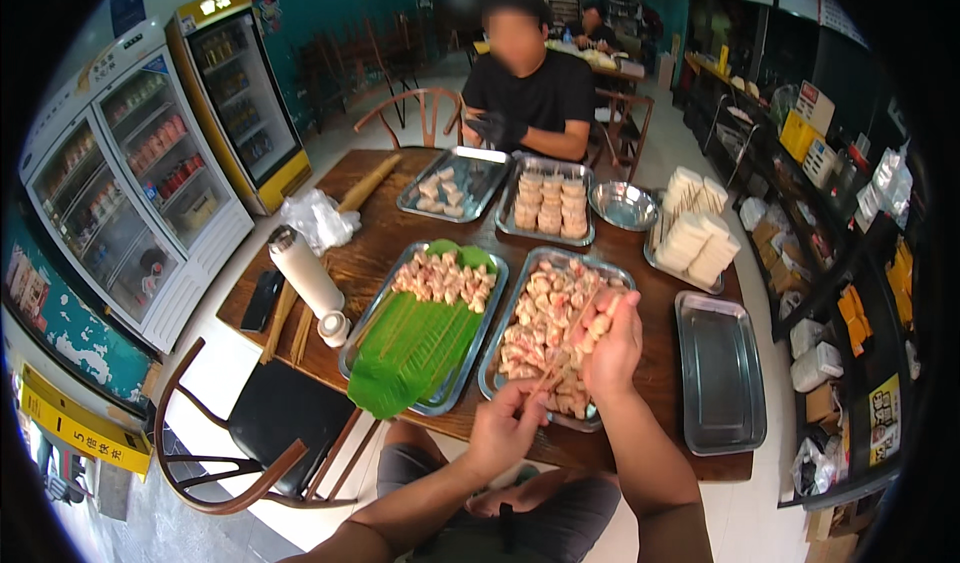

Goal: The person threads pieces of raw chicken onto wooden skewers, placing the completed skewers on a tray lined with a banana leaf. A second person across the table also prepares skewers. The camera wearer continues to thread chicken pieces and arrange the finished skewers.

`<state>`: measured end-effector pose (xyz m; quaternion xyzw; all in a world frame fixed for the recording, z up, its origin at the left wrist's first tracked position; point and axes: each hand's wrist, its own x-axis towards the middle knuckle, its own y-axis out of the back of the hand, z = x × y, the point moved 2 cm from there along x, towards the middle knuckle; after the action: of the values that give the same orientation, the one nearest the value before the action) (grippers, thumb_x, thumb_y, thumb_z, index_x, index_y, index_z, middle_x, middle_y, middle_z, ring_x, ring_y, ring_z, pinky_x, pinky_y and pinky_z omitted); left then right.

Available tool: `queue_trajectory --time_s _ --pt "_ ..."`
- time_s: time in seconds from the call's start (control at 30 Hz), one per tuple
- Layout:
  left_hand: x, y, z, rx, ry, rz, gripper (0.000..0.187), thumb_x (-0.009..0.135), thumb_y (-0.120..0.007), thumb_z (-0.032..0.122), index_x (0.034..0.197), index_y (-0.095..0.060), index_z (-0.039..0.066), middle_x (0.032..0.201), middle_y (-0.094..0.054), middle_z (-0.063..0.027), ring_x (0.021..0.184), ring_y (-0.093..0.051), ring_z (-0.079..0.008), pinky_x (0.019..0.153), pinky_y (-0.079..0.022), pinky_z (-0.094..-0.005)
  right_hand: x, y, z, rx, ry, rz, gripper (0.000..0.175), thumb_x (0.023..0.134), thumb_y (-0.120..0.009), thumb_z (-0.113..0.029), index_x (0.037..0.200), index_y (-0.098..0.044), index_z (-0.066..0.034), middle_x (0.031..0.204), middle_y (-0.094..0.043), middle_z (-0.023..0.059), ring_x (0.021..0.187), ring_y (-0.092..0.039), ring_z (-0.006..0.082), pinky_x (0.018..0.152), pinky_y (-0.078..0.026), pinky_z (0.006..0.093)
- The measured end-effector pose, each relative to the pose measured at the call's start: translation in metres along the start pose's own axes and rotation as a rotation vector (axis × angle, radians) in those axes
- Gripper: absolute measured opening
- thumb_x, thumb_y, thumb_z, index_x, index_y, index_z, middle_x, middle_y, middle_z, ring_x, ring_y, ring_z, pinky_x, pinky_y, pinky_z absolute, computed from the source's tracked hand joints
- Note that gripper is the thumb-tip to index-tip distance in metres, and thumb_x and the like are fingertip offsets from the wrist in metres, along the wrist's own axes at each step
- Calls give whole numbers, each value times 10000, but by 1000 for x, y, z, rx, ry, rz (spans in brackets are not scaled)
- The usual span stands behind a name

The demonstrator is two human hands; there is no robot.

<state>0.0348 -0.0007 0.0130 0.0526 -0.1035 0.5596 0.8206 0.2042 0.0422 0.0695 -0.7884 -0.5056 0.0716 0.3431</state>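
Above the near end of a metal tray [489, 368] heaped with raw meat pieces [536, 315], my left hand [510, 420] pinches thin wooden skewers [553, 379]. Higher and to the right, my right hand [616, 345] closes around a few pale meat pieces [600, 324]; whether they are on a skewer is hard to tell. Left of this tray lies another metal tray [457, 401] lined with a green leaf [420, 345]. Threaded meat [442, 278] rests in a row at its far end, with the skewer sticks pointing towards me.
Farther back stand trays with pale pieces [442, 191] and stacked round pieces [551, 203], a metal bowl [624, 206] and skewered white slabs [694, 233]. An empty tray [721, 375] lies right; a flask [307, 274], phone [264, 300] and skewer bundles [281, 319] left. A person [529, 90] in black gloves sits opposite.
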Motion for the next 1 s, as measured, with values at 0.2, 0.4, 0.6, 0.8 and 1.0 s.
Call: queue_trajectory --time_s 0.2,0.4,0.6,0.8,1.0 --pt "13 -22 26 -211 38 -118 190 1039 -556 100 1186 -603 -11 753 -616 -8 683 -581 -63 630 -498 -223 10 9 -10 17 -5 131 494 1073 -321 -541 881 -450 -104 669 -470 57 503 -442 166 467 -381 284" --pt "17 -22 30 -453 474 -251 246 1070 -499 199 1188 -631 28 715 -563 11 522 -414 -40 452 -308 -199 13 13 -10 59 -65 121 484 1069 -335 -545 878 -448 -115 638 -449 36 471 -413 155 432 -337 274" --pt "20 -16 28 -822 672 -368 228 1069 -508 235 1170 -629 70 685 -510 39 477 -332 -23 402 -211 -181 11 8 -14 149 -53 42 439 1077 -351 -512 895 -454 -126 654 -463 33 480 -423 154 436 -343 269" --pt "27 1 32 -520 568 -288 214 1064 -515 232 1145 -654 91 693 -525 41 499 -386 -25 411 -284 -189 15 10 -10 -93 -141 11 517 1068 -322 -549 1078 -534 -77 738 -549 61 559 -519 163 457 -401 269" --pt "82 122 53 830 -153 194 231 1013 -497 91 1205 -616 43 651 -616 -102 574 -616 -203 552 -479 -354 32 25 -22 -977 196 -60 379 1009 -606 -210 1306 -551 19 1033 -728 146 931 -692 200 841 -523 329"
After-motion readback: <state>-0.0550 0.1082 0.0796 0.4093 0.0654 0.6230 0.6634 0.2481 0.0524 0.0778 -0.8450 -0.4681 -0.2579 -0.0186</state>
